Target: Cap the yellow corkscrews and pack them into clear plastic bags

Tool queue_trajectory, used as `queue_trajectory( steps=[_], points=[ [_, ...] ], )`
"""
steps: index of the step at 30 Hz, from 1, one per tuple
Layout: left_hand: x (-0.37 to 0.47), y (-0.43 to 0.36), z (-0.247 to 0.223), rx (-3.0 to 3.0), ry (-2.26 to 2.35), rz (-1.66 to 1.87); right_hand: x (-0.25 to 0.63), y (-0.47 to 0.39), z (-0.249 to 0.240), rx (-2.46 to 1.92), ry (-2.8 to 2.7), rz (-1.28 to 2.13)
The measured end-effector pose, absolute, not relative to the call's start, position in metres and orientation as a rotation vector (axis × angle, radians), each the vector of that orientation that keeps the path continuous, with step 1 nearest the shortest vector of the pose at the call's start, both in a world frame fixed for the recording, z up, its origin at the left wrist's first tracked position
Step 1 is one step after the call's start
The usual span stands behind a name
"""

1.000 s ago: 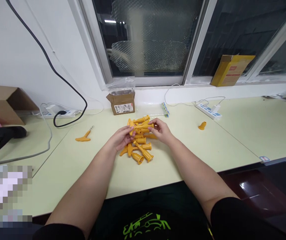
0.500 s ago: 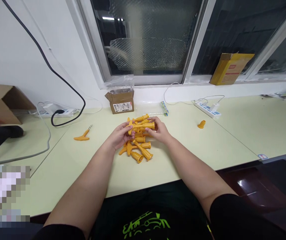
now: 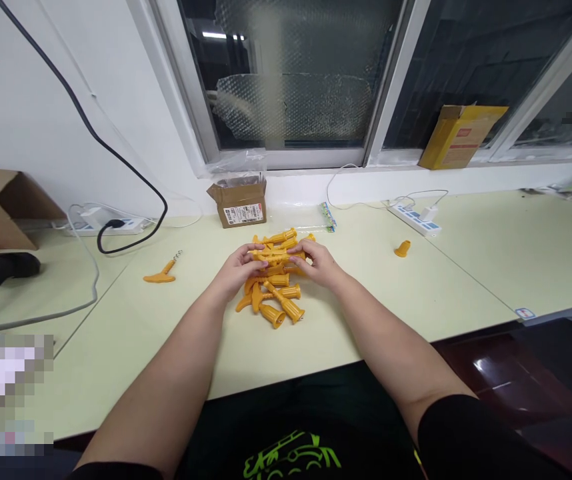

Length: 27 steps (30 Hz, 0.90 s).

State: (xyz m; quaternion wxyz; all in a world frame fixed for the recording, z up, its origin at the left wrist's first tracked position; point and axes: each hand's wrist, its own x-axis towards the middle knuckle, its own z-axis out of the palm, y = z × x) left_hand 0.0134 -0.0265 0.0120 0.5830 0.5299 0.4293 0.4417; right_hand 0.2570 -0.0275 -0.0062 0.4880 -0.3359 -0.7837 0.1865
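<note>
Both hands, left [image 3: 239, 270] and right [image 3: 316, 261], pinch one yellow piece [image 3: 277, 254] lying 9-to-3 o'clock between them above the pile [image 3: 276, 300], equally near each.

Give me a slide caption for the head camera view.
Both hands, left hand and right hand, grip one yellow plastic piece above a pile.

Your left hand [image 3: 239, 272] and right hand [image 3: 317, 263] are bare, with no gloves, rings or watch. You wear a black short-sleeved shirt [image 3: 311, 427] with a bright green printed graphic [image 3: 291, 457] across the chest.
</note>
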Motion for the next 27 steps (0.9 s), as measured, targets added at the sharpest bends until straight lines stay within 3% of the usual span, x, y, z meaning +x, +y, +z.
queue_trajectory(
  steps=[11,19,23,27],
  points=[
    [0.019,-0.027,0.025,0.844,1.045,1.104,0.258,-0.03,-0.002,-0.738,-1.921,0.193],
    [0.003,-0.014,0.027,0.7,1.052,1.428,0.292,0.0,-0.017,-1.29,-1.486,0.328],
    [-0.034,-0.003,0.018,1.126,1.535,1.519,0.334,0.013,-0.023,-1.651,-1.336,0.233],
    [-0.072,0.005,0.009,1.506,2.119,1.165,0.382,0.014,-0.03,-2.0,-0.984,0.258]
  ],
)
